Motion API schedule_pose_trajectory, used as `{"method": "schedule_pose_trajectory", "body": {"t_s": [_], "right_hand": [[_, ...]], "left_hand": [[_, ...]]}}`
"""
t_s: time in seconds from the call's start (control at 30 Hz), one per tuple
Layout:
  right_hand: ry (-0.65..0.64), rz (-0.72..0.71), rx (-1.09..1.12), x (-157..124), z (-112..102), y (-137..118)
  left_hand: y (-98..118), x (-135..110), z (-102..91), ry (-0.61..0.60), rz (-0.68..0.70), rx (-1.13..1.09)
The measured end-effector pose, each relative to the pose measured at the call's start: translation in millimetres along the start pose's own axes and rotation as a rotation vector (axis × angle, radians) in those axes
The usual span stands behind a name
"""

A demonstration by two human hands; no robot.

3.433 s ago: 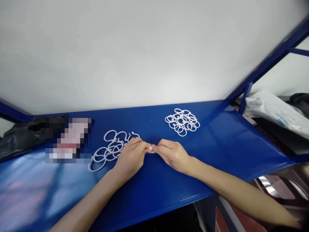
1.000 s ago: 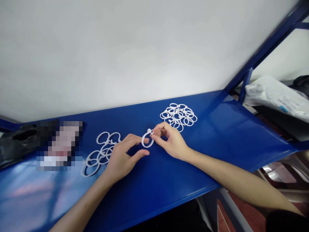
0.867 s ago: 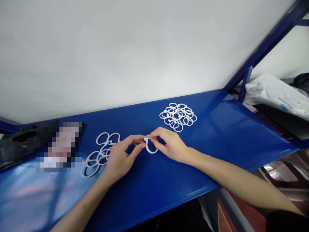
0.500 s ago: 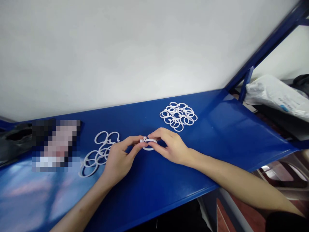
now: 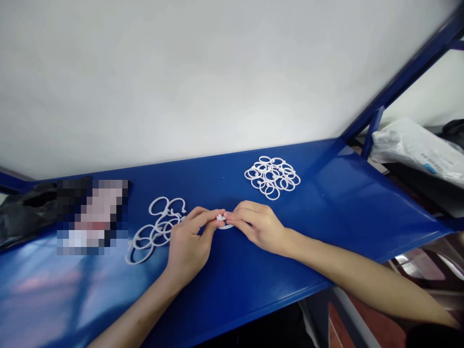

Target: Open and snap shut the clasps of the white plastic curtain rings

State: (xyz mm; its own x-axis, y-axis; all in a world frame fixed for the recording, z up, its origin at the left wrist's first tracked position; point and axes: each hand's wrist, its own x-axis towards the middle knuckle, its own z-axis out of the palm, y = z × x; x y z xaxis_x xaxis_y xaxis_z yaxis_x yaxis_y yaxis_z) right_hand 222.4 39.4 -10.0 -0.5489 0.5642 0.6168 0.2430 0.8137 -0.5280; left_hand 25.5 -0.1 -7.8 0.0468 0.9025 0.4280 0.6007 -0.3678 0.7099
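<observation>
One slim white ring, seemingly plastic [image 5: 226, 226], largely hidden by fingertips, over a glossy blue flat table [image 5: 333, 203].
Left hand [image 5: 190, 239]: thumb and fingers pinched closed on ring.
Right hand [image 5: 259, 226]: likewise, tips close against the left's.
Beside left hand: loose cluster of white rings [image 5: 155, 228].
Beyond right hand: overlapping pile of white rings [image 5: 267, 174].

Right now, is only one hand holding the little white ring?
No, the left hand and the right hand both grip the white ring between them.
</observation>
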Motion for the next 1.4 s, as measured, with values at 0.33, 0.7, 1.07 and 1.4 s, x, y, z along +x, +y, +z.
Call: {"method": "schedule_pose_trajectory", "body": {"t_s": [0.33,0.7,1.07,1.4], "right_hand": [[-0.133,-0.017,-0.263,8.9,-9.1,2.0],[-0.228,0.524,-0.541,7.7,-124.5,52.9],[-0.302,0.548,-0.513,6.1,-121.8,59.6],[-0.121,0.389,-0.581,12.4,-99.8,40.9]], "left_hand": [[-5.0,10.6,-7.0,-0.093,0.157,0.17],[-44.7,25.9,-35.0,-0.189,0.059,0.905],[-39.4,26.0,-33.0,-0.112,0.078,0.807],[-21.9,30.5,-30.0,0.057,-0.041,0.509]]}}
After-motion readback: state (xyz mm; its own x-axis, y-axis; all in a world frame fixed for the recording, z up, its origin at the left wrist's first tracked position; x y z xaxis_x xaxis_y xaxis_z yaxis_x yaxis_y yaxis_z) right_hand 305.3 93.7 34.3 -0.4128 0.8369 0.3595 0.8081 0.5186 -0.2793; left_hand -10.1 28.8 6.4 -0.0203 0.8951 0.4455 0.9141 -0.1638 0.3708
